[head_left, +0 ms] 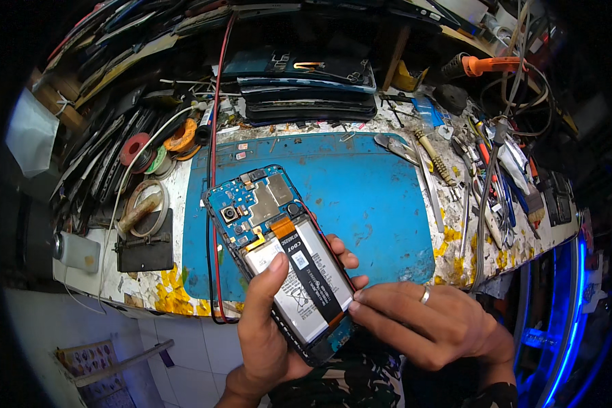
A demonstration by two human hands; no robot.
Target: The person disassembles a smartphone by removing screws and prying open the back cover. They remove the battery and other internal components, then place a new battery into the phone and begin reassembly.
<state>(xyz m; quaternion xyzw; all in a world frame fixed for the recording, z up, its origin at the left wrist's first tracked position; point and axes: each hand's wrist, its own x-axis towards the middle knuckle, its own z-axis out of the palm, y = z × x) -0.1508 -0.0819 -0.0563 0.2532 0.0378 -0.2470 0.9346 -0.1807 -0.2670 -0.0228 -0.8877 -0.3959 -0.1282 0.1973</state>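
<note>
Bare circuit boards and a white battery [304,282] show in the opened phone [279,251], which the left hand [265,326] cradles from below, thumb pressed on the battery. The right hand [421,323], ring on 1 finger, pinches the battery's lower edge. Beyond them lies a blue work mat [367,197], then stacked phone frames [309,92].
</note>
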